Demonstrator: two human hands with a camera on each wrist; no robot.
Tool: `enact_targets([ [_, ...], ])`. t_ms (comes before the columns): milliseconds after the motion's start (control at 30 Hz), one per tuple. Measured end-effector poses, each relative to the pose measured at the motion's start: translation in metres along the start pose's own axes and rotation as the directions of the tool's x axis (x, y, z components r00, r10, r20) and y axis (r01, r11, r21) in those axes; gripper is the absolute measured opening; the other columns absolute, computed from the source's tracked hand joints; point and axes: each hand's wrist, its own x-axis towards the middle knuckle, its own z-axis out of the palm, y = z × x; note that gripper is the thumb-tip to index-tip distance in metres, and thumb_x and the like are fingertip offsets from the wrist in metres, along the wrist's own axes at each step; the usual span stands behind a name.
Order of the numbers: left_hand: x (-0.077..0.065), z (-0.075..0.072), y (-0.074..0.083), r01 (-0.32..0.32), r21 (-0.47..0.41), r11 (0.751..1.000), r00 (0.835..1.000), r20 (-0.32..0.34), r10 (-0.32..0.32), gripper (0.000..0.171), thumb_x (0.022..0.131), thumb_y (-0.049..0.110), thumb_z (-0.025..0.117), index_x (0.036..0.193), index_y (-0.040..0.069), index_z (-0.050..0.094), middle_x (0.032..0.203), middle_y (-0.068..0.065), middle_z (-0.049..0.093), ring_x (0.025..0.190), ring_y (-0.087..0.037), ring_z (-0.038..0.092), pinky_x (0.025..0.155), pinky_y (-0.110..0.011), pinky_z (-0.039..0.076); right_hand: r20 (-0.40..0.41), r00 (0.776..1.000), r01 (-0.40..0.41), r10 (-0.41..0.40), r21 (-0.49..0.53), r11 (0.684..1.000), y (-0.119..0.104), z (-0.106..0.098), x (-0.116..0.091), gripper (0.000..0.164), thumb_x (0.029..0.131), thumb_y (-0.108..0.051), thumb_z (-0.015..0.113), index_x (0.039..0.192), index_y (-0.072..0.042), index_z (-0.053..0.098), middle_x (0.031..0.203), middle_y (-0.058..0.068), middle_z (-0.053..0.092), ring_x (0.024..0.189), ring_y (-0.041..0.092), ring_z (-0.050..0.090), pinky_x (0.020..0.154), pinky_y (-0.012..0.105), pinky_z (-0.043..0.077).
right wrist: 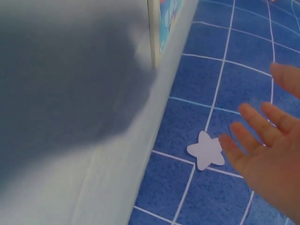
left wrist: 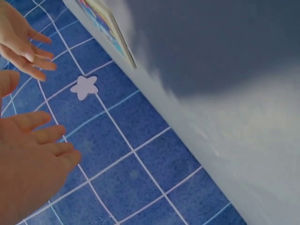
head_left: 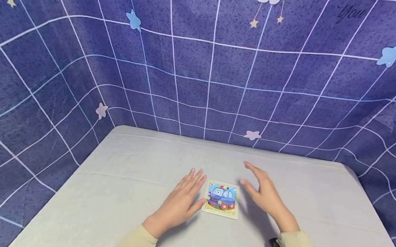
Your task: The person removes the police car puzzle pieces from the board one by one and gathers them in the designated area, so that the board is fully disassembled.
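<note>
A small square picture board (head_left: 221, 199) with a pale rim lies flat on the table, printed with a blue cartoon police car. Whether it is made of separate pieces is too small to tell. Just left of it my left hand (head_left: 179, 203) hovers with straight fingers, its thumb close to the board's left edge. On the other side my right hand (head_left: 264, 191) is held above the table, fingers extended and thumb apart, holding nothing. Both wrist views show the board's edge; the left hand (left wrist: 33, 159) and right hand (right wrist: 267, 154) are empty there.
A pale grey cloth covers the table (head_left: 124, 180). Behind it and at both sides hangs a dark blue curtain (head_left: 188, 79) with grid lines, stars and clouds. A black strap (head_left: 275, 245) shows at the right sleeve.
</note>
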Motion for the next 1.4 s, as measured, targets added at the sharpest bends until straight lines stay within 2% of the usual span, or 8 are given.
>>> enact_targets([
  [233, -0.002, 0.007, 0.01, 0.001, -0.014, 1.0, 0.997, 0.074, 0.0, 0.065, 0.098, 0.037, 0.052, 0.149, 0.001, 0.032, 0.157, -0.018, 0.02, 0.145, -0.036, 0.013, 0.117, -0.046, 0.016, 0.043, 0.998, 0.032, -0.037, 0.104, 0.994, 0.006, 0.009, 0.007, 0.057, 0.087, -0.011, 0.071, 0.138, -0.001, 0.048, 0.131, 0.019, 0.057, 0.12, 0.038, 0.052, 0.095, 0.055, 0.047],
  [467, -0.003, 0.016, 0.019, -0.002, -0.007, 1.0, 0.985, 0.171, 0.003, 0.067, 0.099, 0.04, 0.049, 0.149, -0.001, 0.03, 0.157, -0.02, 0.02, 0.145, -0.036, 0.015, 0.116, -0.046, 0.02, 0.113, 0.993, 0.007, -0.031, 0.2, 0.98, 0.009, 0.02, 0.012, 0.056, 0.087, -0.01, 0.07, 0.138, -0.002, 0.049, 0.127, 0.019, 0.06, 0.118, 0.038, 0.054, 0.093, 0.056, 0.047],
  [700, -0.002, 0.023, 0.024, -0.003, 0.016, 1.0, 0.965, 0.263, -0.001, 0.066, 0.1, 0.043, 0.046, 0.147, -0.001, 0.034, 0.156, -0.019, 0.024, 0.144, -0.035, 0.02, 0.115, -0.046, 0.024, 0.184, 0.982, -0.007, -0.042, 0.259, 0.966, 0.01, 0.031, 0.017, 0.053, 0.086, -0.006, 0.07, 0.134, 0.003, 0.051, 0.123, 0.023, 0.06, 0.11, 0.046, 0.056, 0.089, 0.055, 0.05],
  [900, 0.0, 0.023, 0.032, -0.001, 0.019, 1.0, 0.938, 0.346, -0.005, 0.065, 0.1, 0.043, 0.046, 0.147, -0.001, 0.036, 0.155, -0.018, 0.028, 0.143, -0.034, 0.022, 0.115, -0.043, 0.025, 0.266, 0.964, -0.068, -0.023, 0.328, 0.942, 0.014, 0.042, 0.021, 0.05, 0.085, -0.006, 0.071, 0.131, 0.006, 0.053, 0.124, 0.027, 0.058, 0.11, 0.046, 0.054, 0.09, 0.057, 0.049],
  [1100, 0.0, 0.026, 0.036, -0.011, 0.029, 1.0, 0.914, 0.406, -0.002, 0.065, 0.1, 0.044, 0.046, 0.147, 0.0, 0.036, 0.154, -0.018, 0.028, 0.143, -0.033, 0.023, 0.115, -0.042, 0.026, 0.321, 0.947, -0.103, -0.011, 0.338, 0.936, 0.015, 0.053, 0.025, 0.047, 0.085, -0.005, 0.071, 0.128, 0.006, 0.056, 0.119, 0.025, 0.06, 0.107, 0.042, 0.056, 0.091, 0.054, 0.049],
  [1400, 0.0, 0.032, 0.034, 0.007, 0.039, 0.999, 0.898, 0.44, -0.024, 0.068, 0.099, 0.047, 0.046, 0.148, 0.002, 0.035, 0.155, -0.017, 0.027, 0.143, -0.031, 0.023, 0.115, -0.042, 0.027, 0.367, 0.93, -0.065, -0.031, 0.248, 0.967, 0.014, 0.064, 0.031, 0.042, 0.084, -0.005, 0.072, 0.123, 0.005, 0.06, 0.109, 0.019, 0.064, 0.1, 0.034, 0.06, 0.089, 0.045, 0.052],
])
